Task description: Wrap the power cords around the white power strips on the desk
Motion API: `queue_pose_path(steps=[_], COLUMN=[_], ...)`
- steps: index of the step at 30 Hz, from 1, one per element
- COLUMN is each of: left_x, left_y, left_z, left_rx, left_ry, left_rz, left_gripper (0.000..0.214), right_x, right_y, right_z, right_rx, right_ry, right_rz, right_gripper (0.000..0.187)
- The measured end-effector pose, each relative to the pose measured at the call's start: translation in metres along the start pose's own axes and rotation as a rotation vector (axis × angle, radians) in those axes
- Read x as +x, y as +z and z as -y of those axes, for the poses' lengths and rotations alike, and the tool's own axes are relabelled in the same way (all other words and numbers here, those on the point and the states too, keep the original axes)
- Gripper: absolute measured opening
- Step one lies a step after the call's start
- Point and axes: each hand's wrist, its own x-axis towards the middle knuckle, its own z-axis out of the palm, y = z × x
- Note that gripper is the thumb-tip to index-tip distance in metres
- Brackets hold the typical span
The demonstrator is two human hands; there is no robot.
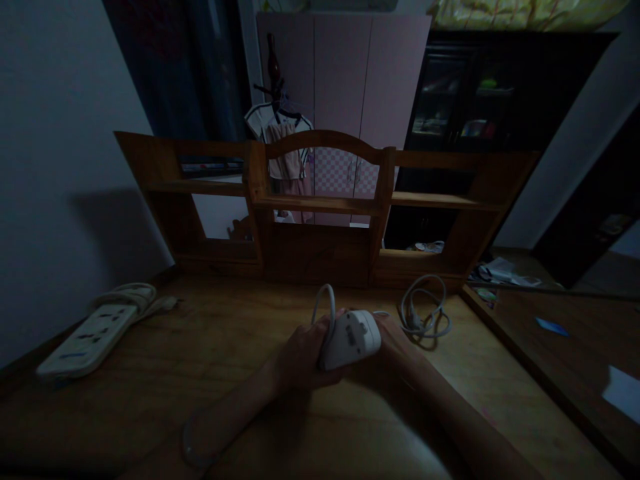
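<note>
My left hand (306, 357) is wrapped around a white power strip (353, 339), held tilted above the wooden desk with its end and labelled underside towards me. A pale cord (330, 300) loops up beside the strip near my left fingers. My right hand (395, 337) is just behind the strip's right side, curled in at the cord; the strip hides most of its fingers. More of the cord lies in loose loops (425, 317) on the desk to the right, with what looks like its plug among them.
A second white power strip (90, 337) with its cord bundled lies at the desk's left, by the wall. A wooden shelf unit (320, 205) stands along the back edge. To the right, a lower brown surface (565, 353) holds a blue card (551, 326) and white paper (623, 393).
</note>
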Motion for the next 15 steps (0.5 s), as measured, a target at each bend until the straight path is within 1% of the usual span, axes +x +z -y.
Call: queue_pose_path(steps=[2,5,9,15], left_x=[-0.0015,-0.003,-0.0036,-0.004], left_y=[0.0006,0.0018,0.0029,0.0024], left_z=[0.0016,0.005,0.0083,0.0073], left_rx=[0.015,0.052,0.04,0.121], left_ry=[-0.012,-0.019,-0.03,0.038], left_rz=[-0.019,-0.021,-0.026,-0.008], left_gripper=[0.083,0.088,0.087,0.09], right_x=[-0.0003,-0.0012,-0.0017,-0.0014], right_y=[0.0022,0.0037,0.0048,0.0091], right_z=[-0.0027,-0.0039,-0.0041,-0.0085], right_rx=[0.012,-0.016,-0.015,-0.005], right_ry=[-0.053,-0.068,-0.077,-0.077], right_rz=[0.037,0.034,0.036,0.029], right_gripper=[0.012,0.013,0.013,0.01])
